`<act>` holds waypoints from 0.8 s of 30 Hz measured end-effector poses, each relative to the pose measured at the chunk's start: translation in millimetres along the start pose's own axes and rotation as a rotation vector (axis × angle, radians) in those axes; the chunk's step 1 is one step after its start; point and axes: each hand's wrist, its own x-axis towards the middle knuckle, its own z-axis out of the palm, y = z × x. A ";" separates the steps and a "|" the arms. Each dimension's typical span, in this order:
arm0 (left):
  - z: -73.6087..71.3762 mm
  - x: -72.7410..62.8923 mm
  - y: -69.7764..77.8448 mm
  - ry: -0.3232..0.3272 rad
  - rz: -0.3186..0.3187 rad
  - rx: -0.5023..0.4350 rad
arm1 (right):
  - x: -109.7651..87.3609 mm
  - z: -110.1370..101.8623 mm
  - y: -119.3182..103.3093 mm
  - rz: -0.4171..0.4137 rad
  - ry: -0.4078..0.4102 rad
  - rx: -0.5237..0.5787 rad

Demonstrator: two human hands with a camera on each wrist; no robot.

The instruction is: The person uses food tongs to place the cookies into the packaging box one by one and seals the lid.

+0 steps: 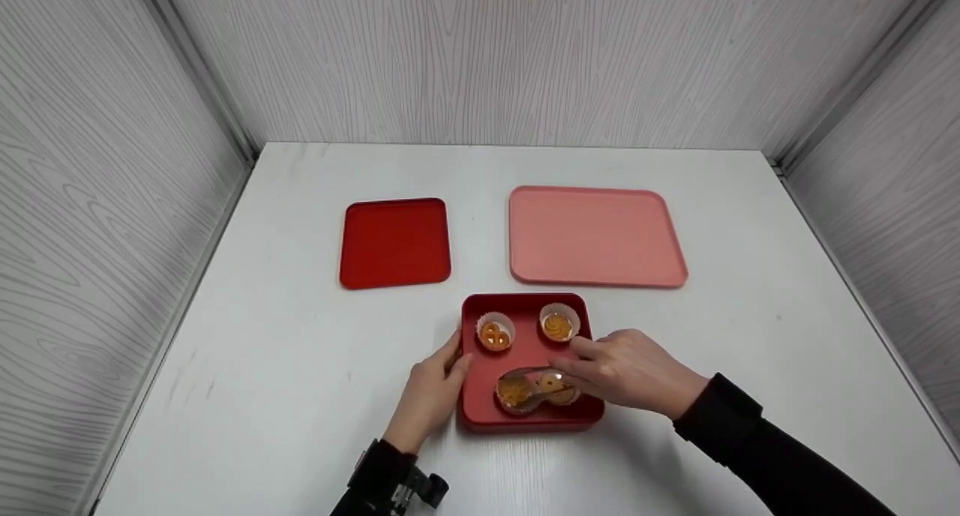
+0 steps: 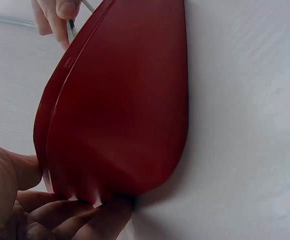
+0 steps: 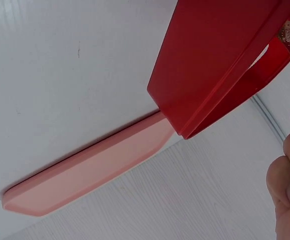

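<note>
A deep red box [image 1: 480, 424] stands at the front of the table with small cookies in paper cups inside. My left hand [image 1: 427, 396] grips its left side, thumb at the rim and fingers against the outer wall [image 2: 115, 110]. With my right hand [image 1: 630, 370] I hold metal tongs [image 1: 525, 370] over the box. Their ends lie about the front-left yellow cookie [image 1: 514, 388]; whether they squeeze it I cannot tell. Beside it sits a round cookie [image 1: 552, 385], partly behind the tongs. Farther back are a pretzel-shaped cookie [image 1: 494, 336] and a swirled cookie [image 1: 556, 326].
Behind the box, to the left, lies a flat red tray [image 1: 395, 244]. A larger pink tray [image 1: 596, 235] lies behind it to the right, close to the box's far edge. Pale wood-grain panels [image 1: 480, 66] wall the table at the back and both sides.
</note>
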 end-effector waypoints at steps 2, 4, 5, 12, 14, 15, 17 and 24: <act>-0.1 0.0 0.1 0.003 0.006 0.002 | 1.4 -0.6 -0.5 -0.007 0.006 0.000; -0.2 0.2 0.0 0.003 0.009 0.004 | 2.7 -0.8 -1.5 -0.013 0.009 -0.002; -0.1 0.3 -0.1 0.004 0.009 0.004 | 3.2 -0.7 -2.3 -0.015 0.006 -0.006; 0.7 0.8 -0.2 0.001 -0.005 0.006 | 3.3 2.0 -6.5 -0.012 -0.022 -0.027; 0.7 0.7 -0.2 -0.002 -0.009 0.005 | 2.6 3.8 -6.9 -0.014 -0.018 -0.034; 0.7 0.8 -0.2 -0.002 -0.009 0.006 | 2.5 4.8 -6.9 -0.016 -0.014 -0.038; 0.4 0.9 -0.2 -0.002 -0.011 0.010 | 2.0 6.4 -6.8 -0.015 -0.005 -0.043; 0.2 1.7 -0.7 -0.004 -0.014 0.012 | -2.7 9.4 -4.4 -0.012 0.037 -0.023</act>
